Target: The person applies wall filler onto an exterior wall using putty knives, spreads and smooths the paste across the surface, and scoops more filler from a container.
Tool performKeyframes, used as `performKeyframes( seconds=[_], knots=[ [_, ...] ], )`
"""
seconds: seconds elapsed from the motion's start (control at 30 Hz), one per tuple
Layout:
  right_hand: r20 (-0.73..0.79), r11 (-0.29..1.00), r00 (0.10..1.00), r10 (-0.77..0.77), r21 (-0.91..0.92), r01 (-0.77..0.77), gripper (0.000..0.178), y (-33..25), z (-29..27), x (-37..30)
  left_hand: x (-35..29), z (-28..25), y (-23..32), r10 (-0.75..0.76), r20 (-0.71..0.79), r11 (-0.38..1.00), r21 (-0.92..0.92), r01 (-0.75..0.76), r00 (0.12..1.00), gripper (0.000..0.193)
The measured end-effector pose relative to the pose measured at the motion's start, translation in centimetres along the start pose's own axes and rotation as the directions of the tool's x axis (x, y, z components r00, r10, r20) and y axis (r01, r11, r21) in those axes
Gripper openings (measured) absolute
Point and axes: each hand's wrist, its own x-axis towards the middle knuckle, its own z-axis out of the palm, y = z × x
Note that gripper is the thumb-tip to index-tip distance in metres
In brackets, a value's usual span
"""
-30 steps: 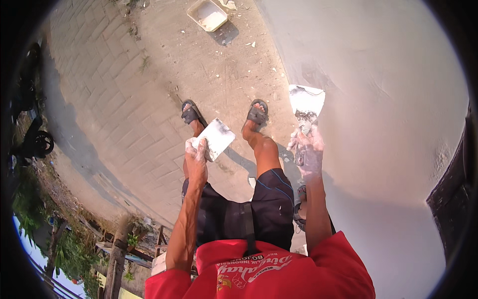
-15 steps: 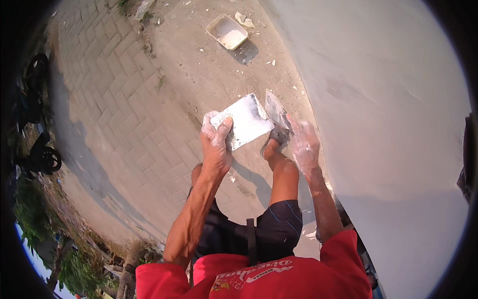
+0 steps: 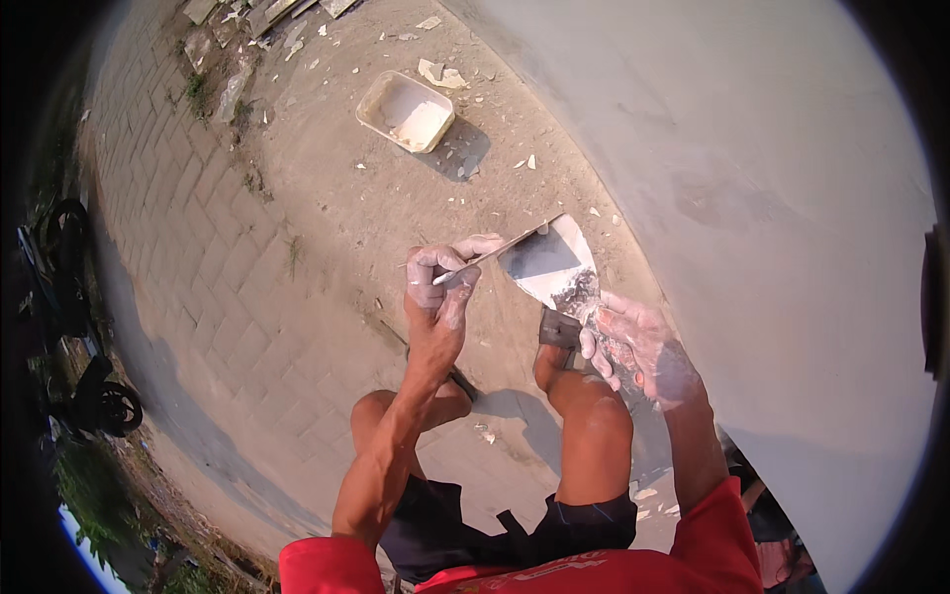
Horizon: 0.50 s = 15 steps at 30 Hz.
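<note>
My left hand [image 3: 435, 282], dusted white, is closed on a thin flat plate [image 3: 507, 246] that now shows almost edge-on. Its far edge meets the blade of a putty knife [image 3: 569, 255], or lies just in front of it; I cannot tell which. My right hand [image 3: 648, 346] grips the putty knife by its crusted handle. White paste covers part of the wide blade, and a dark grey patch shows on it. Beyond both hands, a cream rectangular tub [image 3: 374, 121] holding white paste stands on the ground.
A smooth grey wall [image 3: 772, 218] rises close on my right. Paving blocks [image 3: 208, 238] cover the ground at left. Broken white flakes [image 3: 442, 74] lie about the tub. Parked motorbikes [image 3: 84, 327] stand at far left, and boards [image 3: 272, 15] lie at the far edge.
The plate has turned from face-up to nearly edge-on. The putty knife has swung so its broad face shows, up against the plate. My view has shifted, and the tub appears nearer and further left.
</note>
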Motion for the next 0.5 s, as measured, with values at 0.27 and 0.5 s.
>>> performKeyframes(
  seconds=[0.27, 0.5],
  knots=[
    [0.133, 0.964, 0.955, -0.267, 0.049, 0.262, 0.030, 4.2, -8.4, 6.9, 4.7, -2.8, -10.2, 0.443, 0.498, 0.640, 0.407, -0.652, 0.745, 0.036],
    [-0.257, 0.836, 0.823, -0.508, 0.084, 0.542, 0.034, 13.7, -13.4, 12.8, 6.4, -4.7, -16.2, 0.214, 0.504, 0.603, 0.606, -0.519, 0.837, 0.019]
  ],
)
